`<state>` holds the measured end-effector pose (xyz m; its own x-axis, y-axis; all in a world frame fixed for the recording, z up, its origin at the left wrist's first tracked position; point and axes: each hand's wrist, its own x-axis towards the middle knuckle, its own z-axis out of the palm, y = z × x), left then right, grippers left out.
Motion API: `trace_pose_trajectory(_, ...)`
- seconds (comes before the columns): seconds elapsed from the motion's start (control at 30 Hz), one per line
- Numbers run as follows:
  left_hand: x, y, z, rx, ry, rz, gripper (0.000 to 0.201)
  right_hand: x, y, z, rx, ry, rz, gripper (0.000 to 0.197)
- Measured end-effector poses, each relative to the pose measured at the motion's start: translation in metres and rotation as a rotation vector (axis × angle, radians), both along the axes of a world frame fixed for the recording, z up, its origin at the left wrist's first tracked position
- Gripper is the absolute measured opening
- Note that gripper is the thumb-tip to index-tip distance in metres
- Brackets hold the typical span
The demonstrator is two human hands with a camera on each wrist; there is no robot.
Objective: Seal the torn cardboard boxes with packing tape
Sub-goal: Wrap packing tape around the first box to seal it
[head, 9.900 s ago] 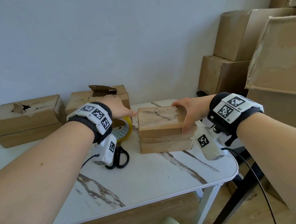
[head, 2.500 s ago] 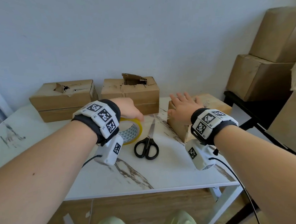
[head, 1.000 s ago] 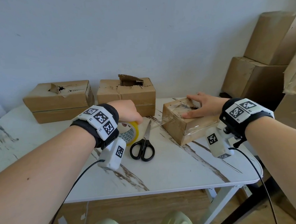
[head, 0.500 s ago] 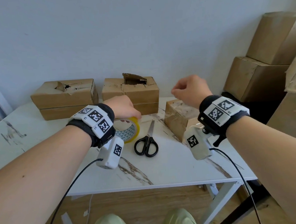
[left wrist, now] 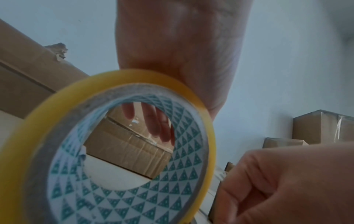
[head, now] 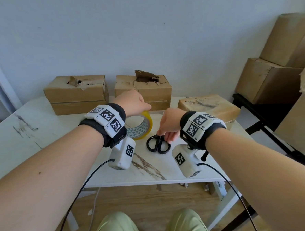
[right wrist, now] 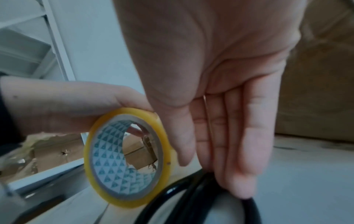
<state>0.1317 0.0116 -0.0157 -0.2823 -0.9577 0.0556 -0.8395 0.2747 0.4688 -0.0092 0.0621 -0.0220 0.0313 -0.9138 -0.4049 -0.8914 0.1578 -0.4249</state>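
Left hand (head: 132, 103) gripping the tape (head: 140, 126), upright on the table (head: 42, 129). Right hand (head: 169, 126), fingers straight, touching the scissors (head: 158, 144) beside it. Roll likely light, stiff, slick outside; best held across the rim. Torn boxes (head: 143, 88) behind.

Right hand (right wrist: 220, 94) touches scissors (right wrist: 191, 197) — tape roll (right wrist: 128, 157) beside.
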Motion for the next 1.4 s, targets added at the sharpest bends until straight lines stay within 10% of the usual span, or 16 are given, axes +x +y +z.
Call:
trace_pose_trajectory(0.7,-0.023,0.005,0.002,0.048,-0.045,-0.034,0.03,-0.017,0.012,0.002,0.012,0.563,0.154,0.022)
trace_pose_trajectory(1.1,-0.03,0.005,0.001,0.099,-0.21,0.116,0.024,-0.056,0.055,0.057,0.01,0.359,0.049,0.016)
trace_pose_trajectory(1.4,-0.026,0.012,0.002,0.051,-0.257,0.058,0.037,-0.099,0.07,0.068,0.057,0.144,-0.087,0.058)
